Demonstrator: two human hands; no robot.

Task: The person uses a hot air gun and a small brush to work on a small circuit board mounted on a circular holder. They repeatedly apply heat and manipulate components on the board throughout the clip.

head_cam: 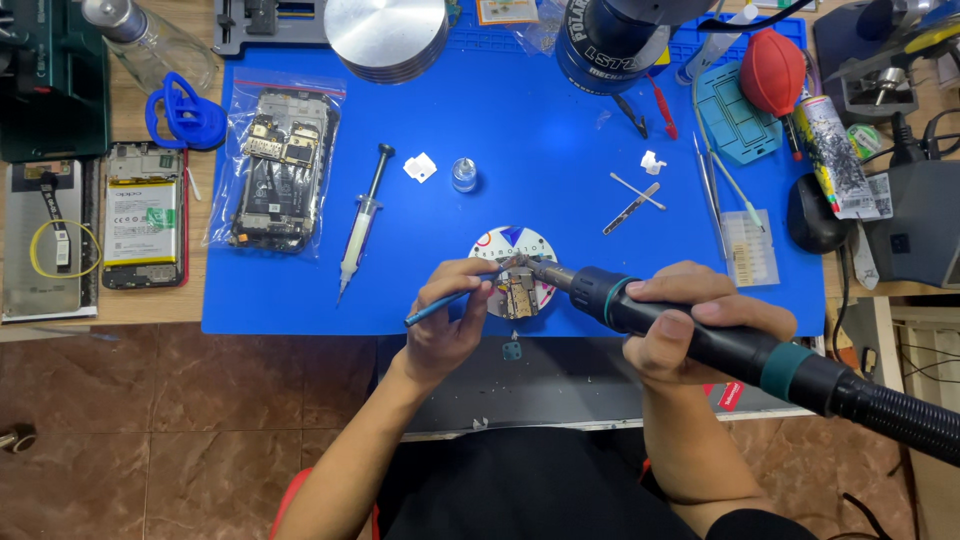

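Note:
My left hand [447, 318] pinches blue-handled tweezers [440, 305] whose tips reach a small circuit board [520, 296]. The board lies on a round white pad [513, 243] at the front of the blue work mat [530, 160]. My right hand [690, 325] grips a black hot-air handle [655, 315] with a teal ring and a ribbed hose. Its metal nozzle [545, 272] points left, down at the board's top edge, close to the tweezer tips.
On the mat lie a bagged phone frame [280, 165], a syringe [362, 215], a small glass vial [463, 174], metal tweezers [712, 190] and a red air blower [773, 72]. An opened phone with its battery [143, 215] rests left of the mat. A microscope base [385, 35] stands behind.

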